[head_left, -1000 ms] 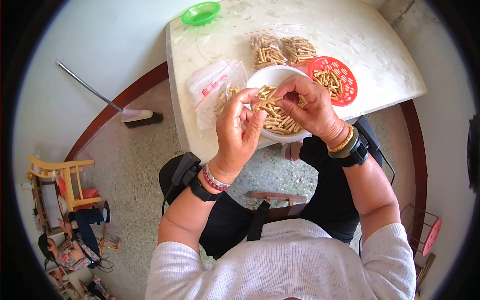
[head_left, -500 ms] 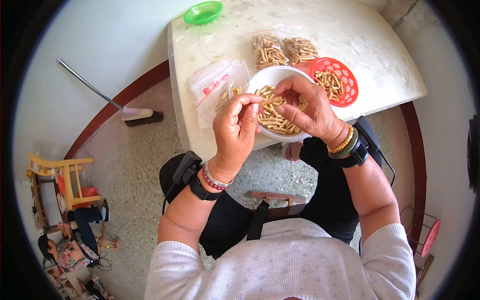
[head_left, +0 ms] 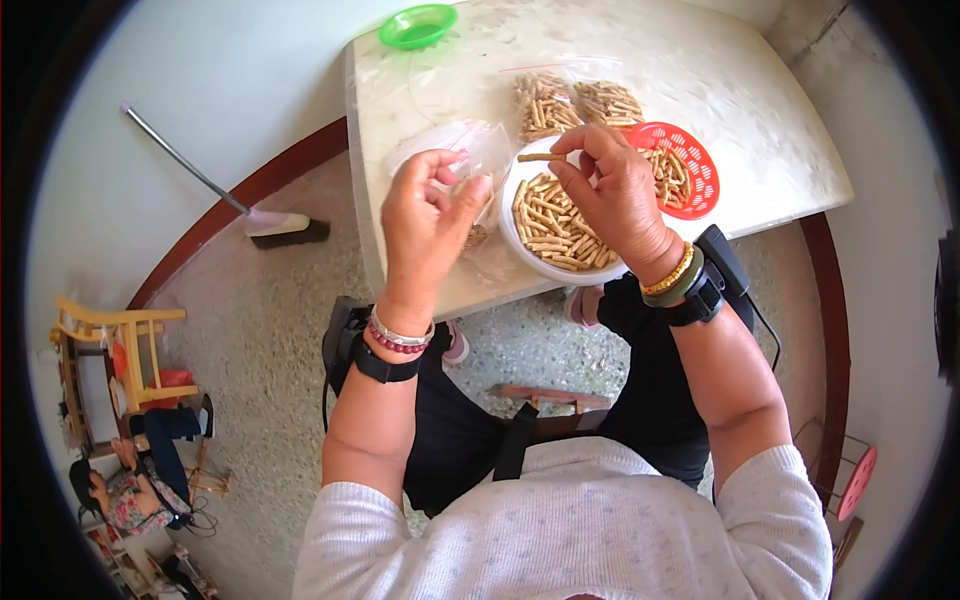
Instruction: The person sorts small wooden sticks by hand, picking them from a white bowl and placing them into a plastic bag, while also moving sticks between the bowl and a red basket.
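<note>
Pinched between the thumb and fingers of my right hand is a thin tan stick, like a piece of dried root, pointing left. It is above a white bowl with many similar short sticks in it. My left hand hangs left of the bowl with thumb and fingers apart, nothing visible between them. Behind it lie clear zip bags, partly hidden by the hand, with some sticks inside. To the right of the bowl, a red perforated basket holds more sticks, partly covered by my right hand.
Filled zip bags of sticks lie behind the bowl on the pale table. A green dish sits at the far left corner. A broom leans at the wall. Another person sits at lower left, near a wooden chair.
My hands have moved apart: the left drew away to the left and its fingers spread, while the right lifted slightly with the stick, now in its fingers alone.
</note>
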`<state>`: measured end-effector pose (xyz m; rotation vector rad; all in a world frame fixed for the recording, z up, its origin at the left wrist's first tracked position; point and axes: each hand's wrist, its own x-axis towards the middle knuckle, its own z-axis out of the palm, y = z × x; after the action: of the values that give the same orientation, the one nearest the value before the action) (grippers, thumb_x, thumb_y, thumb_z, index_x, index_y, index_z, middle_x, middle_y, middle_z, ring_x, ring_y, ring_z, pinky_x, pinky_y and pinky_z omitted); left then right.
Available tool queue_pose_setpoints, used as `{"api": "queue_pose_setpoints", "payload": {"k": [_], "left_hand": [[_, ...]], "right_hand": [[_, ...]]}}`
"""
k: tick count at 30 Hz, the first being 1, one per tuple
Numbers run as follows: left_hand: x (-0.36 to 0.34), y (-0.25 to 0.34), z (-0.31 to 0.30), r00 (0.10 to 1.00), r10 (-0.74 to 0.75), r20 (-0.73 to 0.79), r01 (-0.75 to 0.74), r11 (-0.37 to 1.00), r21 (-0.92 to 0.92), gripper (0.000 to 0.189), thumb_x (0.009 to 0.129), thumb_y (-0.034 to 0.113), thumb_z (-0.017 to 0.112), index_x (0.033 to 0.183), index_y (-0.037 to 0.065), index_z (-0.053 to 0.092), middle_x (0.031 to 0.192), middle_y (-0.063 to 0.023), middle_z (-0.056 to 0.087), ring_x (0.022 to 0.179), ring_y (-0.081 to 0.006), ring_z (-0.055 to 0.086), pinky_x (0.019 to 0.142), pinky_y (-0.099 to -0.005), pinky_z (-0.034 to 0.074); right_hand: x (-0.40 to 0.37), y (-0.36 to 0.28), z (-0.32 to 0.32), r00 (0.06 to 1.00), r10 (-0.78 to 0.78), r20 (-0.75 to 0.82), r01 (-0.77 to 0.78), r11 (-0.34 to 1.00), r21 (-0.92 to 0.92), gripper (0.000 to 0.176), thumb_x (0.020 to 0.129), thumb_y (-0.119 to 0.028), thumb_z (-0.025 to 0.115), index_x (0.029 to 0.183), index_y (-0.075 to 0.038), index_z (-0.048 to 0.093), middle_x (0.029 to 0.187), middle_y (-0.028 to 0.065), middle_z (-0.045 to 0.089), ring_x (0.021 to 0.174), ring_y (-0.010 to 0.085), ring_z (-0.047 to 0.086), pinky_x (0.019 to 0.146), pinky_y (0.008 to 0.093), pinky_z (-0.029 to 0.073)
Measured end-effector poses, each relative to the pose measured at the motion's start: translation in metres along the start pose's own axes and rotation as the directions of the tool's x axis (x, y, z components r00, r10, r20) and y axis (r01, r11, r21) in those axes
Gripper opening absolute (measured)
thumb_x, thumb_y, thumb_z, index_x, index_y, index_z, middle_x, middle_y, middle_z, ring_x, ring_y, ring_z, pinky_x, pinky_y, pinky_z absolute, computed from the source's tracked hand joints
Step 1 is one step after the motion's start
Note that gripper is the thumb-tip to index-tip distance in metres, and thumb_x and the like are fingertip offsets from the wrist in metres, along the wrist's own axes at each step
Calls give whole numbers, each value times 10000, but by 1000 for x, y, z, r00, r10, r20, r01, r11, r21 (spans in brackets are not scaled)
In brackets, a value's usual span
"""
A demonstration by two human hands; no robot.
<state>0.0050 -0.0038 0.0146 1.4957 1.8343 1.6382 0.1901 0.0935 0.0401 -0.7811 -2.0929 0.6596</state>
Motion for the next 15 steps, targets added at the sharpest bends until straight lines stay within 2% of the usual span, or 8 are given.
{"api": "queue_pose_setpoints", "payload": {"k": [1,2,4,5,8,12,14,15], "left_hand": [[0,-1,2,1000,-10,15,9,999,39,344,788,196,769,1042,18,619,792,-56,597,568,-79,503,532,-233,438],[0,-2,4,1000,-11,11,10,999,43,344,788,196,769,1042,18,619,792,-56,597,568,-79,503,532,-233,438],[1,-4,7,992,-107,73,102,992,70,290,800,149,728,1035,18,621,750,-56,607,569,-92,540,540,-248,452],[2,-1,7,983,-167,76,162,985,66,236,816,90,676,1031,10,620,711,-55,615,570,-102,570,553,-251,465],[6,-16,8,987,-151,50,153,988,-32,221,827,54,650,1038,1,613,697,-51,624,564,-95,567,560,-247,466],[6,-16,4,983,-169,71,172,984,-50,230,835,21,621,1062,-11,601,703,-55,632,584,-84,569,567,-241,465],[8,-21,2,985,-168,36,171,979,-110,253,839,31,620,1086,-17,591,706,-59,636,604,-78,570,581,-237,465],[10,-22,-1,984,-173,32,176,978,-108,253,839,31,620,1086,-17,591,706,-59,636,604,-78,570,581,-237,465]], "right_hand": [[2,-4,4,998,-60,-8,59,997,-50,98,807,-72,686,884,-55,627,833,100,622,656,251,605,576,340,482],[4,-4,9,998,-63,-6,63,997,-45,98,807,-72,686,884,-55,627,833,100,622,656,251,605,576,340,482],[10,1,19,954,-295,-49,287,951,-117,98,800,-71,679,887,-64,634,885,96,624,734,305,620,621,381,503],[11,-3,22,956,-292,-38,286,951,-113,106,796,-84,676,896,-75,642,895,90,626,778,312,626,649,390,512],[16,-5,31,953,-301,35,302,933,-194,101,801,-99,671,898,-82,648,914,92,632,791,311,629,672,393,517],[17,-2,45,981,-181,76,186,980,-64,167,815,-115,661,979,-87,657,946,122,639,833,335,633,707,409,515],[17,5,43,991,-135,18,136,990,-28,206,847,-69,657,1051,-50,644,932,130,648,706,256,637,643,331,514],[17,9,38,996,-86,10,86,994,-65,205,857,-61,645,1062,-48,641,918,124,651,693,208,631,634,302,510]]}}
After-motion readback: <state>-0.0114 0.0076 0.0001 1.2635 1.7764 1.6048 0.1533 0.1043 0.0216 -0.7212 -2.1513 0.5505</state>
